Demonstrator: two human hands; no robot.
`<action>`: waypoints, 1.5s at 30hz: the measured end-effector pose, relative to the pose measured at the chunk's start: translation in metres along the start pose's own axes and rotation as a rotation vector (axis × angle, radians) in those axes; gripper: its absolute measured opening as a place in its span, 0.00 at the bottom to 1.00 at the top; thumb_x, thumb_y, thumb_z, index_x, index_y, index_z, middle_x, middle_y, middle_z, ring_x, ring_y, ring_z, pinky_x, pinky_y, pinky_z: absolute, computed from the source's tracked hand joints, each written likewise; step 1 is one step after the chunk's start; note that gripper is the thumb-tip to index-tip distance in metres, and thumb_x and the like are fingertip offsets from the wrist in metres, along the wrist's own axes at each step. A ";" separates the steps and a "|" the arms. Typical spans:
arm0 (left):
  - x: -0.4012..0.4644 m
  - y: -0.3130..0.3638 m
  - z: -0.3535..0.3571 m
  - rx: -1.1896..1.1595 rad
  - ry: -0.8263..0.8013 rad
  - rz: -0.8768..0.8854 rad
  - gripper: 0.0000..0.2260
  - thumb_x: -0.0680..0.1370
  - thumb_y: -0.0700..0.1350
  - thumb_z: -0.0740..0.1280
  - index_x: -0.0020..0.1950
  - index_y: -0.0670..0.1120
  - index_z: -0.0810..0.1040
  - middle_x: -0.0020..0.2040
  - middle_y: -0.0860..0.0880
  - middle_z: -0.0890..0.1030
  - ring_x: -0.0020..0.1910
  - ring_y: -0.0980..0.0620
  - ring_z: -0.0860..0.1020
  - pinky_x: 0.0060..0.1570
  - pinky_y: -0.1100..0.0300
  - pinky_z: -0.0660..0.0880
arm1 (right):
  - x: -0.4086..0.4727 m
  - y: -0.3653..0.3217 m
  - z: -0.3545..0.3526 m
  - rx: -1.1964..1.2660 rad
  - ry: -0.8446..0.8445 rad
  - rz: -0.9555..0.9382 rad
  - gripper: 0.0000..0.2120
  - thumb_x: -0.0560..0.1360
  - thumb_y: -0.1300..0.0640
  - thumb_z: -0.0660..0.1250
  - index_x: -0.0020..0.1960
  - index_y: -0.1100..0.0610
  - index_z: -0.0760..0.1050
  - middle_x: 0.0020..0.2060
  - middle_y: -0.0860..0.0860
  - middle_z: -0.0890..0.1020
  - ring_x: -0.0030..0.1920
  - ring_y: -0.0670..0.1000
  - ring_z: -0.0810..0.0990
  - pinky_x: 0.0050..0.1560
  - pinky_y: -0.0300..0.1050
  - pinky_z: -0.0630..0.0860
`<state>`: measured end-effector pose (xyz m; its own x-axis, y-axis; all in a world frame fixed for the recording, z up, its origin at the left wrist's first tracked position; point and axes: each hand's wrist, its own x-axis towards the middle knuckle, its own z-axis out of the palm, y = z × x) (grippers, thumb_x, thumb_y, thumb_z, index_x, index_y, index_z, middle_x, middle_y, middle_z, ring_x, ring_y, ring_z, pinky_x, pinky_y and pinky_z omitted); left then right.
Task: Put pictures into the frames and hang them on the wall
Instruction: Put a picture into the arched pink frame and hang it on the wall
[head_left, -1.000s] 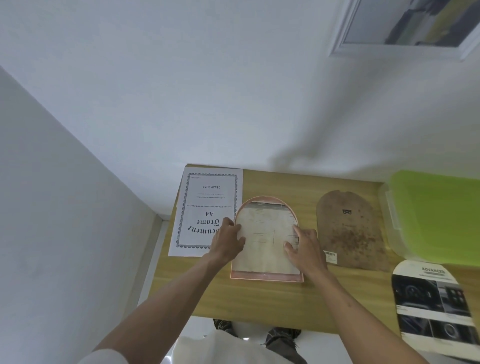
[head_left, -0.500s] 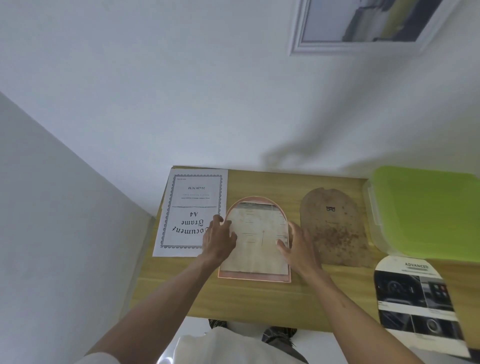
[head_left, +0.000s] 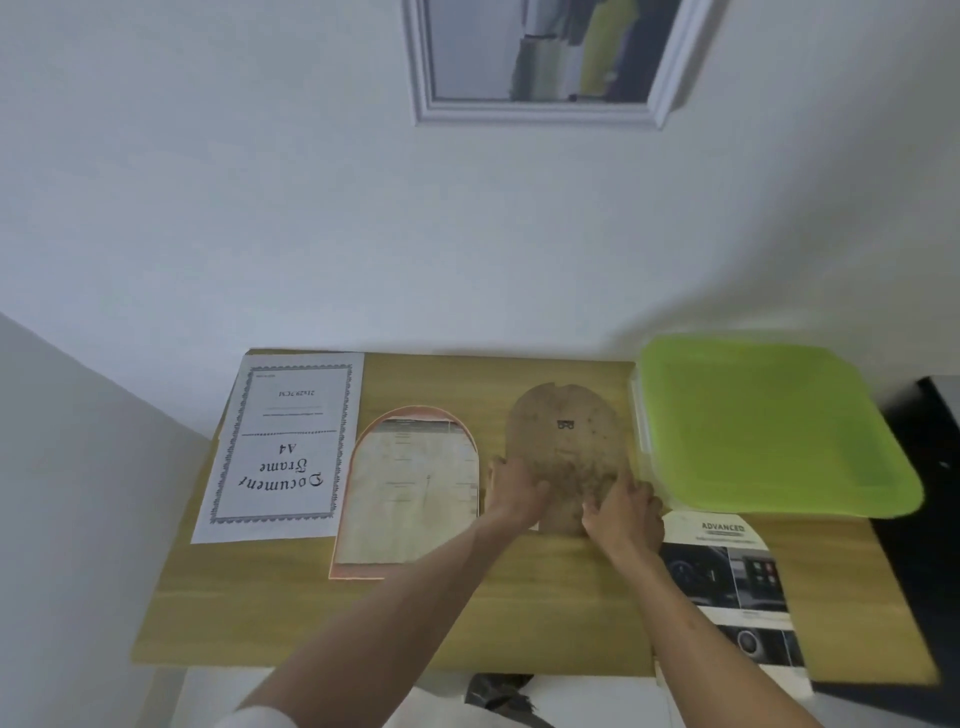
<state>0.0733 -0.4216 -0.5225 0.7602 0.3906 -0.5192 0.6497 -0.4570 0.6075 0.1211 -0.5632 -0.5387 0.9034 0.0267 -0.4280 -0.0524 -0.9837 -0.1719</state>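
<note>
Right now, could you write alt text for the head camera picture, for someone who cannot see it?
Both hands, left hand and right hand, take hold of a brown arch-shaped backing board on a wooden table. Left of it lie an arched frame with a picture in it and a printed sheet; right, a green lid and a brochure.

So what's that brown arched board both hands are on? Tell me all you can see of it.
The brown board looks like pressed fibreboard, mottled with dark speckles, arch-topped with small notches and a little black mark. It lies flat on the wooden table, between the pink arched frame and the green-lidded box. The left hand and right hand touch its near end.
</note>
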 end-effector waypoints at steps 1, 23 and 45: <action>0.001 0.006 0.007 -0.006 0.002 -0.079 0.19 0.75 0.44 0.64 0.64 0.40 0.71 0.64 0.40 0.68 0.63 0.38 0.69 0.54 0.52 0.73 | 0.000 0.002 0.001 0.014 -0.012 -0.003 0.39 0.76 0.46 0.67 0.79 0.56 0.52 0.69 0.63 0.67 0.69 0.63 0.67 0.64 0.57 0.72; -0.031 -0.078 -0.132 -0.279 0.267 -0.094 0.24 0.68 0.32 0.70 0.59 0.53 0.77 0.44 0.50 0.82 0.40 0.50 0.83 0.42 0.53 0.82 | -0.036 -0.059 0.019 0.684 -0.089 -0.222 0.22 0.72 0.61 0.73 0.65 0.55 0.75 0.57 0.50 0.79 0.49 0.47 0.79 0.39 0.31 0.69; -0.070 -0.205 -0.133 -0.233 0.295 -0.023 0.19 0.74 0.35 0.68 0.64 0.46 0.80 0.48 0.42 0.81 0.45 0.46 0.79 0.49 0.55 0.77 | -0.113 -0.088 0.078 0.507 -0.072 -0.234 0.22 0.72 0.62 0.74 0.65 0.60 0.75 0.52 0.52 0.80 0.49 0.49 0.77 0.54 0.42 0.73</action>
<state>-0.1128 -0.2494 -0.5307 0.6911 0.6272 -0.3593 0.6231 -0.2651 0.7358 -0.0098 -0.4659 -0.5445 0.8852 0.2635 -0.3833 -0.0678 -0.7422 -0.6667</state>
